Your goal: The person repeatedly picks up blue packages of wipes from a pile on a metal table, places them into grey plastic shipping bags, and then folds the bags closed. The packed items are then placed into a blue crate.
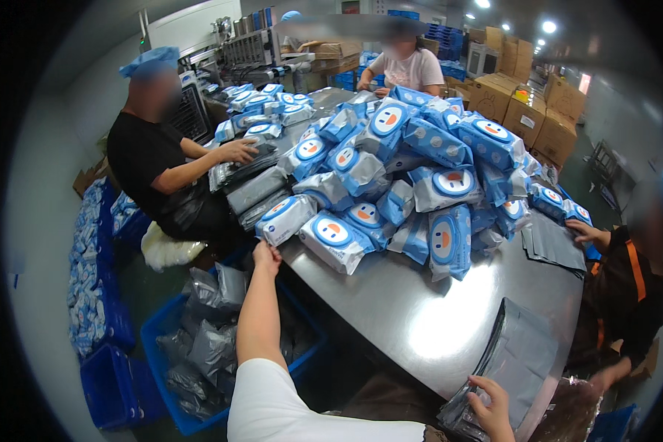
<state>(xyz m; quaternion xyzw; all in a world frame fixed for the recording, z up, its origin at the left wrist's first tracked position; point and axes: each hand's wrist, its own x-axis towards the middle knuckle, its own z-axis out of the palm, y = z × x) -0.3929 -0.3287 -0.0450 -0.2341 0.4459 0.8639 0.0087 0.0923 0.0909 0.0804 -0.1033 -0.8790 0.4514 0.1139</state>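
Observation:
My left hand [267,255] is stretched out at the table's left edge, fingers curled at the near corner of a blue-and-white pack of wipes [287,219] with a round cartoon face. That pack lies at the front left of a big heap of similar packs [385,118]. Low on the right, my right hand [490,405] rests over a stack of flat grey plastic mailing bags [512,346]. Its thumb and forefinger are apart, and nothing shows between them.
A blue crate [155,324] of filled grey bags [214,342] stands below my left arm. Across the metal table [398,317], one co-worker [151,140] sits left, another [412,70] at the far side, a third [626,287] right. Cardboard boxes [523,118] stand behind.

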